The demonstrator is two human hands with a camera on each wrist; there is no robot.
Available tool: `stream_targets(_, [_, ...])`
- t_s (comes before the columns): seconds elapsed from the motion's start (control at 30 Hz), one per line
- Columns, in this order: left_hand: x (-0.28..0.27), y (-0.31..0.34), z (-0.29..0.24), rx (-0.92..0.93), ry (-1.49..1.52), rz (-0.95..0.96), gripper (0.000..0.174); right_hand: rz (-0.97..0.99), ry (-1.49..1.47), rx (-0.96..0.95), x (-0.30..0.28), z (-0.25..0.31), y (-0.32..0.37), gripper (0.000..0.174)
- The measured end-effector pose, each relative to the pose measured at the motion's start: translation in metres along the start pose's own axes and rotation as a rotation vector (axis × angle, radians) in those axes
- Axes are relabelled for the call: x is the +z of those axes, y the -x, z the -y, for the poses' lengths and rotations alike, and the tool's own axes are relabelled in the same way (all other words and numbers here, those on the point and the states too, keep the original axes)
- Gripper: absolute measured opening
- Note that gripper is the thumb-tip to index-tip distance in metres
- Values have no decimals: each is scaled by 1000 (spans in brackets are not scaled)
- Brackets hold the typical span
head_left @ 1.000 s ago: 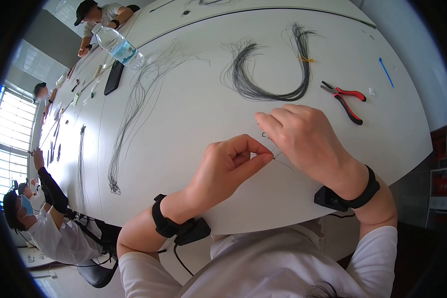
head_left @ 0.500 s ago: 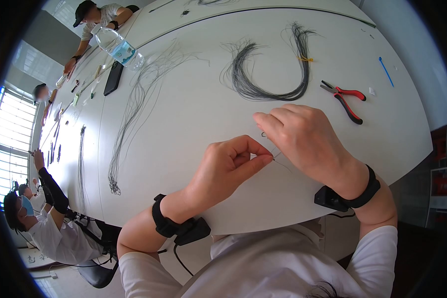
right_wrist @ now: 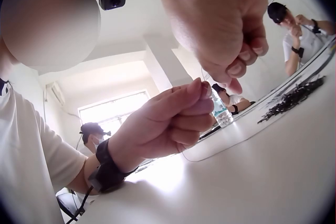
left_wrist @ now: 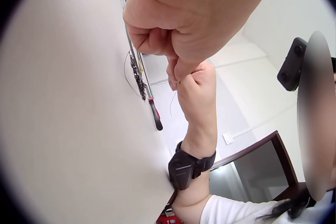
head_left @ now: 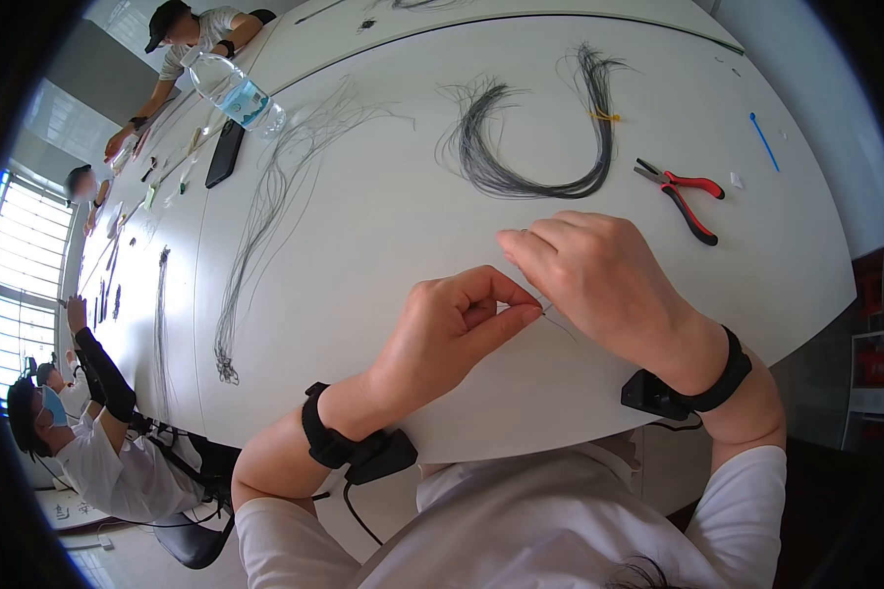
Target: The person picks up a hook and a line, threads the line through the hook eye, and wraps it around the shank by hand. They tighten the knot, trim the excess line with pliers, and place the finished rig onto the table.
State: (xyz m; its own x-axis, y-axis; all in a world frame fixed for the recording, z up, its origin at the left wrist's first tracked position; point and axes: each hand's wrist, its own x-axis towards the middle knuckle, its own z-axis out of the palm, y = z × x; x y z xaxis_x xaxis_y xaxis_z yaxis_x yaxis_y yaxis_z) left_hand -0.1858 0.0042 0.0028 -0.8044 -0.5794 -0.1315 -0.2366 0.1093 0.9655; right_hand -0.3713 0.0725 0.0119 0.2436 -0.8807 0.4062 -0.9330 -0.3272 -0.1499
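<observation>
While the left hand (head_left: pixel 452 329) pinches a thin strand (head_left: pixel 563 327) at its fingertips, free end just right of that pinch, we'd flag slippage if the tiny contact loosens or the right hand (head_left: pixel 604 280), hold hidden from us, tugs

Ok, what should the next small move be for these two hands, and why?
Probably a gentle draw on the thin strand to take up slack: the left hand pinches it at the fingertips, a loose end curves away, and the right hand is curled close by. Whether the right fingers grip it too is unclear.
</observation>
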Motion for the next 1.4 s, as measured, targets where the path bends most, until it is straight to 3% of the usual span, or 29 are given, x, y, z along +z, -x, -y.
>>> stream_targets(0.07, [-2, 1, -4, -103, 2, 48, 13, -1, -15, -1, 0, 0, 0, 16])
stream_targets(0.17, [2, 0, 3, -13, 24, 2, 15, -8, -11, 1, -1, 1, 0, 16])
stream_targets(0.5, [1, 3, -8, -89, 11, 61, 13, 3, 19, 8, 0, 0, 0, 15])
stream_targets(0.8, [2, 3, -2, -2, -10, 4, 13, 9, 3, 4, 3, -1, 2, 16])
stream_targets(1.0, [-12, -2, -2, -63, 71, -27, 11, -33, -294, 40, -7, -5, 0, 20])
stream_targets(1.07, [-14, -4, 2, -17, 178, -85, 11, 111, -528, 156, -16, -7, -1, 26])
stream_targets(1.17, [-17, -4, 1, -9, 169, -103, 12, 76, -653, 201, -22, -8, -3, 18])
stream_targets(1.27, [-17, -4, -1, -30, 175, -119, 12, -13, -576, 93, -19, -13, -2, 13])
stream_targets(1.4, [-18, -4, 1, -31, 127, -116, 13, 5, -549, 99, -24, -12, -4, 13])
